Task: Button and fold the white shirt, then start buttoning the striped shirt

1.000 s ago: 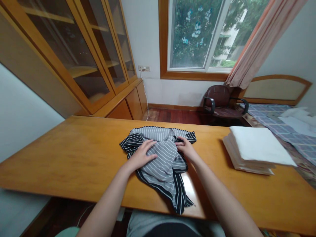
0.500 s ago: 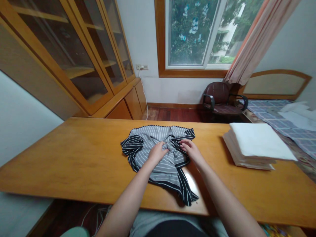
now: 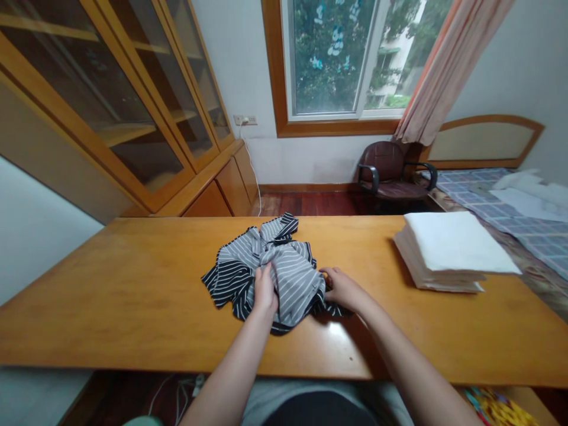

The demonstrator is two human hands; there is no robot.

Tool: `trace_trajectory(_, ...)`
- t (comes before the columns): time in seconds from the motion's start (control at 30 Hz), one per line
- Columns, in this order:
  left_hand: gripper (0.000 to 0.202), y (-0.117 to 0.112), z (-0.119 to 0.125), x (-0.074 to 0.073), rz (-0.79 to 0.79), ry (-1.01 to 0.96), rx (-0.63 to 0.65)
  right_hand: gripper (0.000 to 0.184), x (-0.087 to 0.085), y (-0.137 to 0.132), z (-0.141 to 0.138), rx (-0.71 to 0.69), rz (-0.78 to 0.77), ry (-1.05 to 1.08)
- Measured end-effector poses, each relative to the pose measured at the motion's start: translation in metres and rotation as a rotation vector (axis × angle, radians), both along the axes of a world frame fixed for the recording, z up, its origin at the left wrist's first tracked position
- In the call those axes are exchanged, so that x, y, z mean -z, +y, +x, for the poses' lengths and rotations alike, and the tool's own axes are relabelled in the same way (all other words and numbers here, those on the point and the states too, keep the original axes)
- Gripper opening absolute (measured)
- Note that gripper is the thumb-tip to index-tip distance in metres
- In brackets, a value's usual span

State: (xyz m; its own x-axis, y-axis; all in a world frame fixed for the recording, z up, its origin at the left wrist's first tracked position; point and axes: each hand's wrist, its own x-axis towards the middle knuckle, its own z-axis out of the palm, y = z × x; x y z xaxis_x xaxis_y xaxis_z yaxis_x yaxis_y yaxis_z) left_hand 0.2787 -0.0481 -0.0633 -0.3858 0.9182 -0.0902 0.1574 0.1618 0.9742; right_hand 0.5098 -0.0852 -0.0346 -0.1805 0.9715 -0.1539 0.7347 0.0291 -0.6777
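A crumpled striped shirt (image 3: 293, 278) lies on the wooden table (image 3: 146, 302). Part of its cloth is grey with white stripes, and other parts are black with white stripes. My left hand (image 3: 265, 291) is closed on a fold near the middle of the shirt. At the shirt's right edge, my right hand (image 3: 344, 289) has its fingers curled round the black striped cloth. The fingertips of that hand are partly hidden by the fabric.
A stack of white folded sheets or boards (image 3: 457, 248) stands on the table's right side. Beyond the table are a brown armchair (image 3: 386, 168), a bed (image 3: 479, 189) and a glass-doored cabinet (image 3: 177, 183). Colourful cloth (image 3: 501, 408) shows below the front edge at right.
The shirt has been turned and bunched, and its lower sleeve has swung from the front edge up to the right. My left hand has moved slightly left and closer; my right hand has come lower.
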Motion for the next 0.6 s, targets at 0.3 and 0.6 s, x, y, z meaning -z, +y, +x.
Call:
trace_trajectory(0.3,0.024,0.016,-0.032,-0.057,0.422,0.645,0.221,0.041,-0.012,0.026,0.044,0.184,0.083,0.137)
trace_trajectory(0.6,0.068,0.105,-0.040,-0.045,0.201,1.149,0.927,0.028,-0.017,0.027,0.080,0.463,0.162,0.421)
